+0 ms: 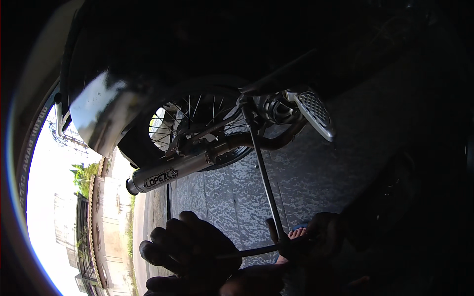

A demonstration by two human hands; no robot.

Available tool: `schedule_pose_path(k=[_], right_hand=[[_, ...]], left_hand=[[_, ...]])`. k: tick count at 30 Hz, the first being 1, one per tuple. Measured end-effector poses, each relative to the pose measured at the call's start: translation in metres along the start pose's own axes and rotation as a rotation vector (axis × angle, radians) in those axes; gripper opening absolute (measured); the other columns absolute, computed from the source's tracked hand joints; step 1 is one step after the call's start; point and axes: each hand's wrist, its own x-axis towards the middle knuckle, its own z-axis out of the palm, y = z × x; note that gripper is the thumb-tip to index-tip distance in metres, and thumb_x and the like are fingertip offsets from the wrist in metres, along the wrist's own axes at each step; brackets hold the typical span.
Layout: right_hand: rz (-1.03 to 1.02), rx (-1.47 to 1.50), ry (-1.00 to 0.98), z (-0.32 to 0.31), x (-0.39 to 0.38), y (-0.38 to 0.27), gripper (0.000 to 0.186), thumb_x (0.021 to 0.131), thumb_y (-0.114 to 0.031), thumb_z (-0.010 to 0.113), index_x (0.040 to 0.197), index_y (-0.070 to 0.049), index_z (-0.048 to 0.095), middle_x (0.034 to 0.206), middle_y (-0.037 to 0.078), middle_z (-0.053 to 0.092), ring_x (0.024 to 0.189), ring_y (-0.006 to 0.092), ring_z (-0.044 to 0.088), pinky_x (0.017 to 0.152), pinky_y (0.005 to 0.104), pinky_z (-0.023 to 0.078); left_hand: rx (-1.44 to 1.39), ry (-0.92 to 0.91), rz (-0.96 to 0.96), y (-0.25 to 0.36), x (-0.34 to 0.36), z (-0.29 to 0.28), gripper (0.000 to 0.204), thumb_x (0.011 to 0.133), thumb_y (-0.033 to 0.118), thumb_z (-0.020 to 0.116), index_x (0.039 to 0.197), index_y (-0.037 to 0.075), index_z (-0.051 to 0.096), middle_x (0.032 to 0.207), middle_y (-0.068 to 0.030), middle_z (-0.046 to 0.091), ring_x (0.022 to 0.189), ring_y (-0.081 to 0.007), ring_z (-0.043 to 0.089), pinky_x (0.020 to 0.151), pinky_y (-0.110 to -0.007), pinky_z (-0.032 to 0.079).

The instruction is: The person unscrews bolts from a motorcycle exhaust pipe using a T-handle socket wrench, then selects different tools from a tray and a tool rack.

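A long thin T-handle wrench (263,180) slants down from the motorcycle's engine area (279,111) to my hands. Its upper end meets the dark parts beside the footrest, and what it fits onto is too dark to make out. My right hand (321,234), deep in shadow, is closed around the wrench where shaft and crossbar join. The other end of the crossbar runs into my left hand (197,246), whose fingers are curled and point left; its grip is partly lost in the dark.
A silver exhaust muffler (168,173) juts left below the spoked wheel (197,118). The ridged footrest (314,113) sticks out at the right of the engine. Underneath lies mottled grey floor (222,192). A sandalled foot (297,232) shows behind my right hand. Bright daylight and a wall (111,217) are at left.
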Motion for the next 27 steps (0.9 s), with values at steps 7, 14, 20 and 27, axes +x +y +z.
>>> schedule_pose_path(k=[7,14,20,27], right_hand=[[0.314,-0.031,-0.768,-0.028,0.055,-0.014,0.033,0.094,-0.025,0.063,0.111,0.003,0.062,0.088,0.017,0.061,0.07,0.0282,0.057,0.064,0.0402,0.045],[0.43,-0.136,-0.508,-0.004,0.015,-0.013,0.042,0.067,-0.043,0.075,0.079,-0.008,0.055,0.067,0.006,0.051,0.059,0.0227,0.051,0.053,0.0401,0.039],[0.198,-0.179,-0.026,0.005,-0.001,-0.006,0.071,0.065,-0.03,0.087,0.123,-0.001,0.057,0.072,0.003,0.049,0.066,0.0154,0.048,0.053,0.0286,0.037],[-0.053,-0.678,-0.6,0.001,0.043,-0.048,0.033,0.088,-0.028,0.064,0.111,-0.004,0.064,0.071,0.009,0.062,0.062,0.0279,0.06,0.066,0.0419,0.042]], left_hand=[[0.65,-0.489,0.117,0.03,0.0,-0.022,0.033,0.091,0.032,0.058,0.094,-0.001,0.061,0.08,-0.015,0.062,0.062,-0.0293,0.06,0.052,-0.042,0.05],[1.102,-1.036,0.272,0.05,0.002,-0.027,0.042,0.093,0.047,0.053,0.094,0.005,0.056,0.078,-0.0087,0.055,0.064,-0.0228,0.051,0.061,-0.039,0.043],[1.277,-1.397,0.421,0.058,0.033,-0.044,0.051,0.094,0.06,0.048,0.092,0.009,0.051,0.076,-0.0033,0.049,0.062,-0.0169,0.043,0.066,-0.034,0.037],[1.552,-1.719,0.202,0.094,0.052,-0.009,0.042,0.089,0.036,0.059,0.097,-0.005,0.062,0.086,-0.0172,0.062,0.077,-0.0283,0.059,0.069,-0.036,0.047]])
